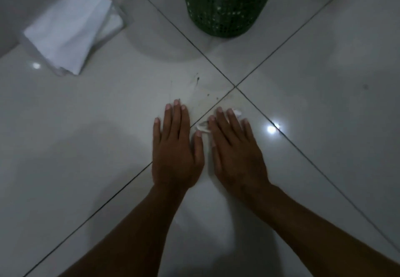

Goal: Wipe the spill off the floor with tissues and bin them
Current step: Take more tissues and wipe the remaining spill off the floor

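My left hand lies flat on the white floor tile, fingers together, with nothing under it that I can see. My right hand lies flat beside it, pressing down on a white tissue; bits of the tissue show at the fingertips and beside the index finger. A faint smear with dark specks, the spill, marks the tile just beyond my fingers, near the crossing of the grout lines. A green perforated bin stands at the top centre. A stack of white tissues in a clear wrapper lies at the upper left.
Glossy white floor tiles with dark grout lines fill the view. A bright light reflection sits just right of my right hand. A wall base runs along the upper left corner.
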